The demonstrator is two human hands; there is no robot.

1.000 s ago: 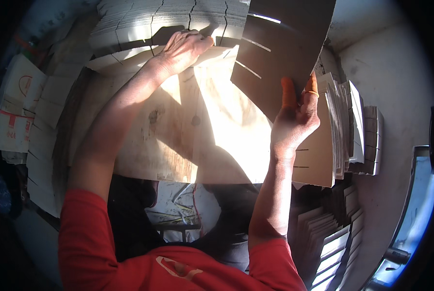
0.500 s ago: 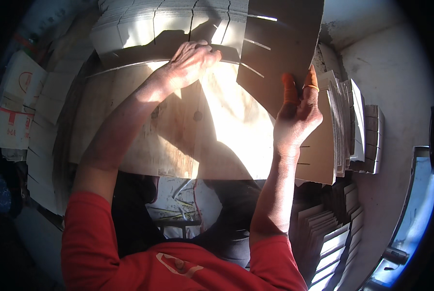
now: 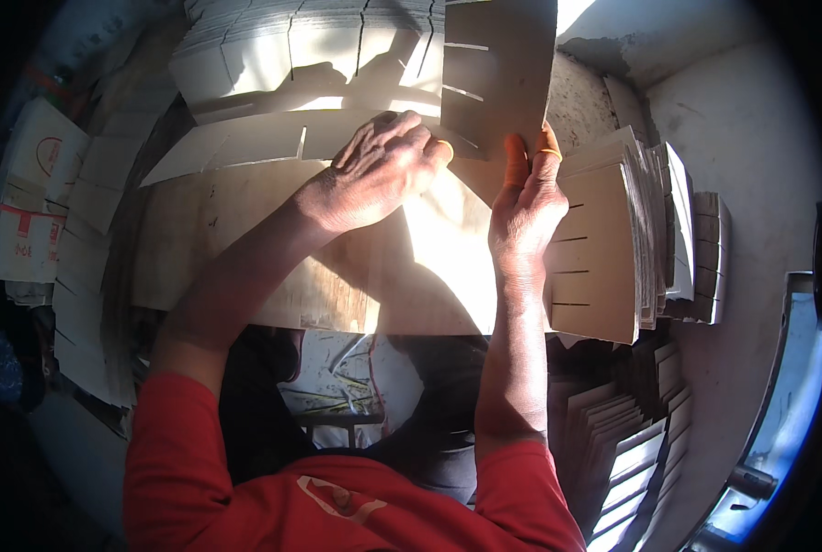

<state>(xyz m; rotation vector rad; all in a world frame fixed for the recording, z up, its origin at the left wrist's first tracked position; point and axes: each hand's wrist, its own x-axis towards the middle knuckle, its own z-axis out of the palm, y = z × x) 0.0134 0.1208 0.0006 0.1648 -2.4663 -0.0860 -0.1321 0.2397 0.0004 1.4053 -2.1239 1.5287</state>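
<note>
My left hand is closed, its fingers curled over a long, pale cardboard strip with a slot, which stretches leftward across the wooden board. An orange band shows at one fingertip of that hand. My right hand, with orange covers on its thumb and forefinger, pinches the near edge of a brown slotted cardboard sheet. The sheet stands tilted to the right of the strip, with light coming through its slots. Where the two pieces come together, my left fingers hide the joint.
A row of slotted cardboard dividers stands at the back of the wooden board. Slotted sheets are stacked at the right, with more cardboard below. At the far left is a white carton with red marks.
The strip has come nearer and tilted, showing more of its face and a slot. My left hand has moved right and nearer; my right hand and the sheet have shifted left.
</note>
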